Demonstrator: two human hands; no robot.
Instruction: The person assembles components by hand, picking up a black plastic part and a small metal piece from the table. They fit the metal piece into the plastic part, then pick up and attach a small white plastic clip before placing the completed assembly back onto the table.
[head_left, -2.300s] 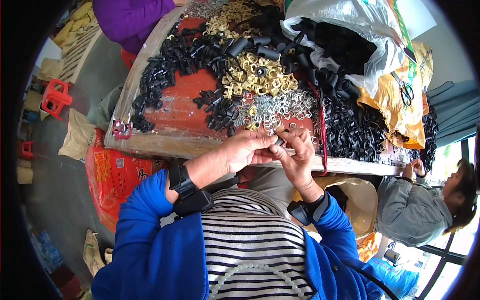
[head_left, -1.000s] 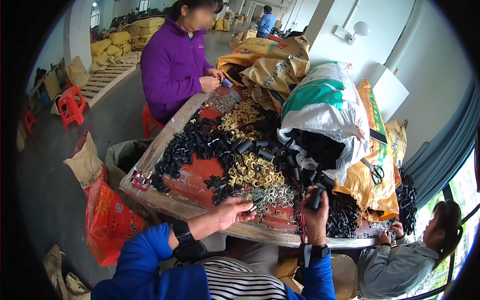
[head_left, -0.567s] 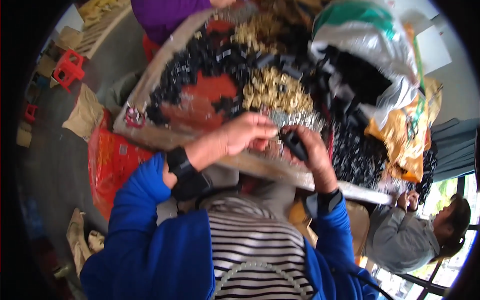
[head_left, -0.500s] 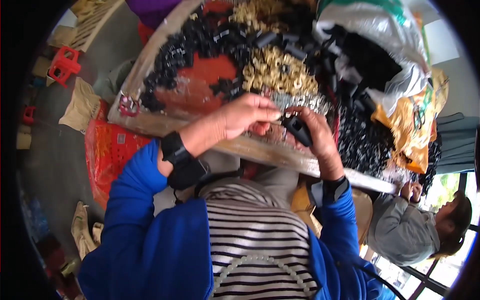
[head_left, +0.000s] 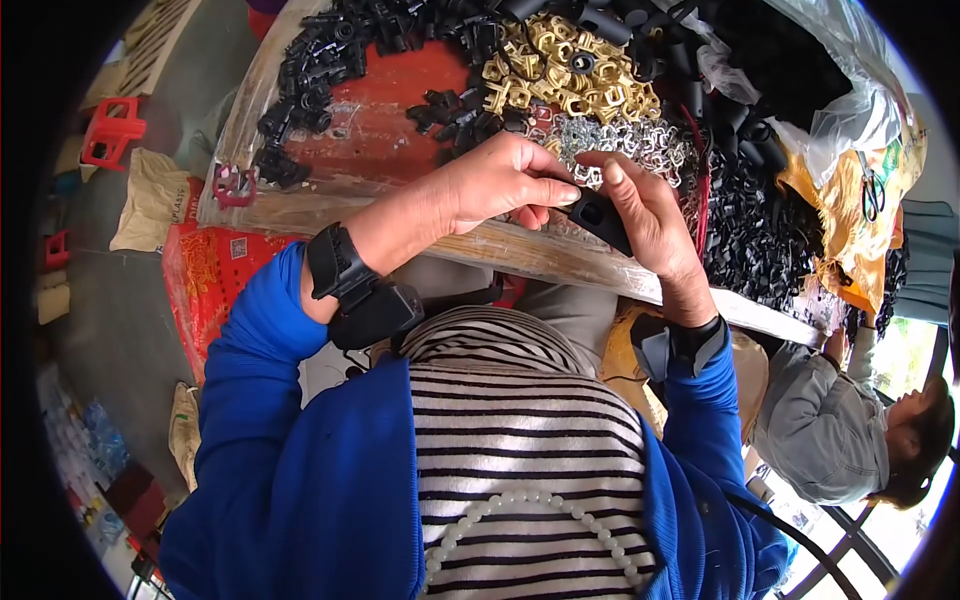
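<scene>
My right hand (head_left: 655,220) holds a black, hollow plastic part (head_left: 603,218) with a square opening at its end. The part lies slantwise in the palm, while the thumb stands up off it. From the left, my left hand (head_left: 505,185) reaches in with thumb and forefinger pinched at the part's open end. Whatever sits in that pinch is too small to make out. Just beyond my hands lie a heap of small silver metal pieces (head_left: 645,143) and a heap of gold-coloured metal clips (head_left: 600,88).
Black fittings (head_left: 308,85) cover the worn red tabletop (head_left: 385,125) at left. Small black parts (head_left: 760,250) heap at right beside a yellow sack (head_left: 840,225) with scissors (head_left: 872,188). A co-worker (head_left: 825,425) sits at right. A red stool (head_left: 112,133) stands on the floor.
The view has shifted, so the table and heaps sit higher in it. My right thumb has lifted from the black part; my left fingers stay pinched at its end. The co-worker's arm has moved.
</scene>
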